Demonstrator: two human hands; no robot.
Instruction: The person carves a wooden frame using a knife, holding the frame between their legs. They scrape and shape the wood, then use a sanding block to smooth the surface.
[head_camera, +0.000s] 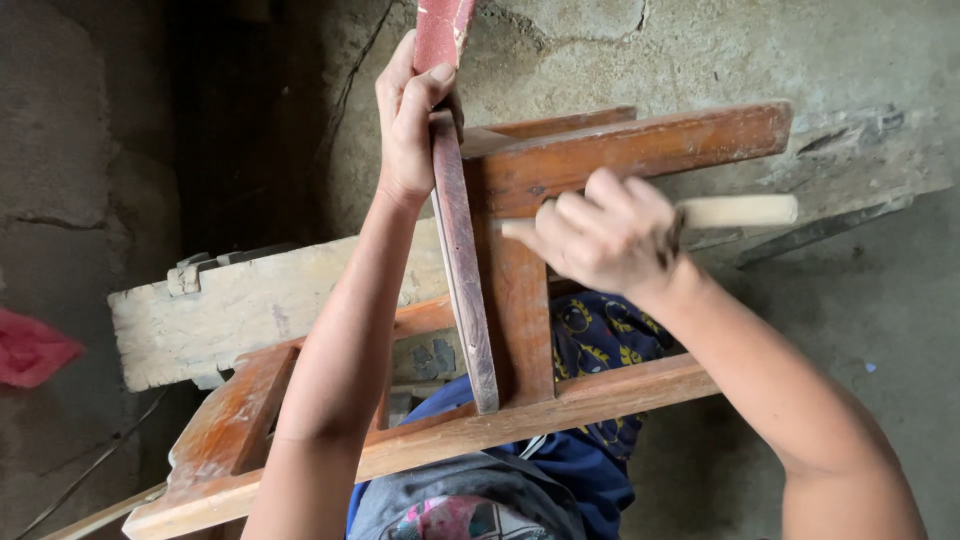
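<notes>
A rough, cracked concrete floor (850, 330) fills the background, dark and shadowed toward the upper left, and the work sits low over it, above the person's lap. At the centre is a long, narrow strip of dark reddish wood (462, 270), slightly curved, standing on edge against an upturned wooden frame (620, 150). The left hand (405, 125) is wrapped shut around the strip's upper end, thumb laid along its edge, just below a scrap of red sheet (440, 30) that looks like abrasive paper, though the view cuts it off at the top. The right hand (610, 235) is closed in a fist around a pale wooden handle (735, 210) that juts out to the right; the hand is blurred, and what lies at the handle's working end cannot be told. The strip looks stiff and fairly light, thin enough that it might flex or crack if levered across its width, so the firm places to hold it are near its ends and along its edges; its face seems dry and matt, not slippery. The frame appears heavier and rigid, with worn reddish rails, its lower rail (440, 440) crossing the person's knees. Behind it lies a chunky, pale, battered timber block (230, 315). Dark blue patterned cloth (600, 345) shows beneath the frame, and a red rag (30, 350) lies well apart at the left edge.
</notes>
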